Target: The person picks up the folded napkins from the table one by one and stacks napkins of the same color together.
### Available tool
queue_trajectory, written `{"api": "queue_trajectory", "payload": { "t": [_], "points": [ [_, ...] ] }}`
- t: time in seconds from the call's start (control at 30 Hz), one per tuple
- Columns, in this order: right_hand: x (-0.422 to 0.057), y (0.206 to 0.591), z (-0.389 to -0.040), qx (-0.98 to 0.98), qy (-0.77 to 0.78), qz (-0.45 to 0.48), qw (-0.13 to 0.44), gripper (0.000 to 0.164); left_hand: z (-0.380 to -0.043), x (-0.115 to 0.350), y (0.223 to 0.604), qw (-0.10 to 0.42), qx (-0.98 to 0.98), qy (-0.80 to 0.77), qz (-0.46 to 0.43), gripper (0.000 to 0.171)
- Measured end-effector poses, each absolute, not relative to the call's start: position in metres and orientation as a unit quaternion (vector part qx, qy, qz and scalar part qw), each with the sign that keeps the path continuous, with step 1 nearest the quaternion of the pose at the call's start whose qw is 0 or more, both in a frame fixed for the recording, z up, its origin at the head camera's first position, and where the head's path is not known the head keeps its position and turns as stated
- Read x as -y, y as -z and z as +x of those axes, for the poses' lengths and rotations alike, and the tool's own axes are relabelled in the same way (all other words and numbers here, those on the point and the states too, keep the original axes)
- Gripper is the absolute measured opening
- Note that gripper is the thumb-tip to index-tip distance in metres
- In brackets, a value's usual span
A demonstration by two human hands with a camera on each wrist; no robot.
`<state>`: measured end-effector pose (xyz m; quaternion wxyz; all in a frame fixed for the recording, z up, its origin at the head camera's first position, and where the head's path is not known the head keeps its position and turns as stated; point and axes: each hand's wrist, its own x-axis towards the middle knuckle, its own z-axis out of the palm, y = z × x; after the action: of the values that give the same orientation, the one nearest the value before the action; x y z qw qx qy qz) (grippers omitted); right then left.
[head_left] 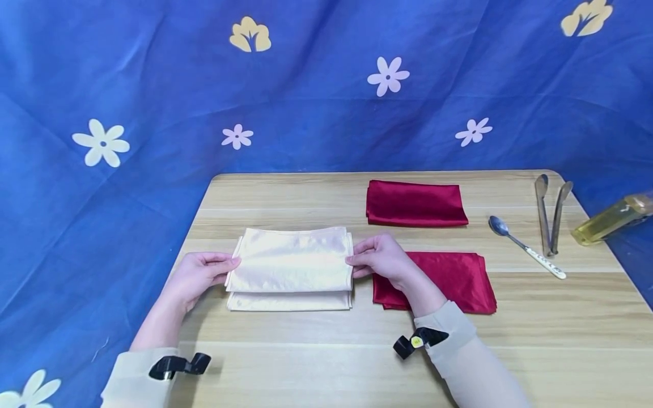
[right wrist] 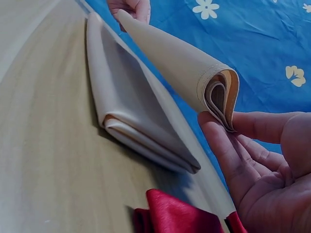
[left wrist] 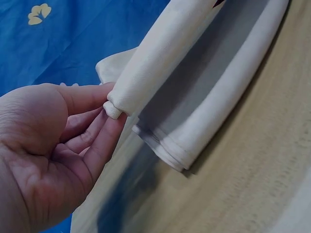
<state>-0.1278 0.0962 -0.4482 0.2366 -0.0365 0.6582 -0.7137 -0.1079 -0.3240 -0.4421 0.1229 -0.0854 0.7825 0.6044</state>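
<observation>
A folded white satin cloth [head_left: 296, 259] is held up level, its left edge pinched between thumb and fingers of my left hand [head_left: 195, 277]. At its opposite edge, my right hand [head_left: 384, 263] pinches the folded layers, which curl into a loop in the right wrist view [right wrist: 223, 97]. Below it, a second folded white cloth [head_left: 288, 301] lies on the table; only its front strip shows in the head view. Both wrist views show a gap between the held cloth and this lower cloth [right wrist: 141, 107]. My right forearm passes over a folded red cloth [head_left: 459, 283].
Another folded red cloth [head_left: 415, 204] lies farther back on the wooden table [head_left: 316, 362]. To the right are a spoon [head_left: 525, 246] with a patterned white handle, metal tongs [head_left: 548, 221] and a bottle of yellow liquid [head_left: 604, 222] by the table's edge. Blue flowered fabric [head_left: 316, 113] hangs behind.
</observation>
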Motion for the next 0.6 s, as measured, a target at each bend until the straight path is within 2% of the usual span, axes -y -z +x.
{"api": "queue_trajectory", "payload": {
  "t": [0.37, 0.6],
  "points": [
    [-0.095, 0.459, -0.122, -0.66, 0.705, -0.034, 0.258, 0.017, -0.1, 0.325, 0.454, 0.134, -0.784, -0.599, -0.092, 0.047],
    [-0.095, 0.457, -0.117, -0.668, 0.692, -0.037, 0.269, 0.016, -0.095, 0.325, 0.457, 0.139, -0.785, -0.596, -0.094, 0.049]
  ]
}}
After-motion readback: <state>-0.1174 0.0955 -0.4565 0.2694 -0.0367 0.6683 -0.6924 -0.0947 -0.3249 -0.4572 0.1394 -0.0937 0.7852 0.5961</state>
